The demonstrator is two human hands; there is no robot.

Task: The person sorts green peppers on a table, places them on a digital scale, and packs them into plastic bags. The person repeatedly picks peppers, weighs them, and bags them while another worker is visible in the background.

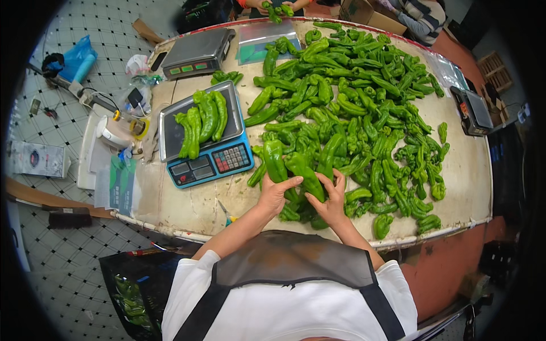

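Note:
Near the front of the table, my left hand (274,197) grips a long green pepper (275,160) that points away from me. Close beside it, my right hand (332,199) holds the lower end of another green pepper (305,170), which the left thumb also seems to touch. Several green peppers lie on the metal pan (166,128) of a blue digital scale (209,167) to the left of my hands. A large spread of green peppers (367,98) covers the table beyond and to the right of both hands.
A grey scale (196,49) and plastic bags (266,36) stand at the table's far side, another scale (472,108) at the right. Scissors (228,215) lie near the front edge. Across the table, a person's hands (273,6) hold peppers; a co-worker (420,19) is at far right.

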